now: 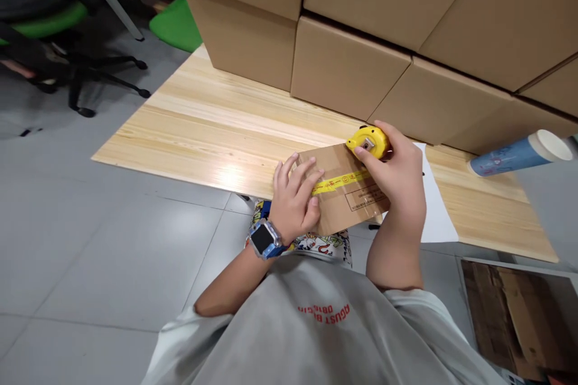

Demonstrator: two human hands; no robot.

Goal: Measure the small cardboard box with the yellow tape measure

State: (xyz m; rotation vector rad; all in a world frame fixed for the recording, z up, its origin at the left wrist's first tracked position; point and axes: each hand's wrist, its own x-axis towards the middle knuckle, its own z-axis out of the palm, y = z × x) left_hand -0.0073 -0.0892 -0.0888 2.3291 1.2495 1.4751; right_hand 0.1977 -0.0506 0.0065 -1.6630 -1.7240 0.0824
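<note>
- left hand (pixel 293 198): fingers (pixel 289 171) spread open, pressing flat on cardboard parcel (pixel 336 213), gripping nothing
- right hand (pixel 397 183): fingers (pixel 383 129) curled shut around yellow tape measure (pixel 368 142), which touches parcel's far edge
- parcel: on tabletop (pixel 203 126) near edge, yellow tape strip across it
- beyond parcel: stacked cardboard boxes (pixel 352 66)
- right of parcel: white paper sheet (pixel 438 210), then blue tube (pixel 515 156)

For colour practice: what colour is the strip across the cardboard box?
The strip is yellow with dark print; head view.
</note>
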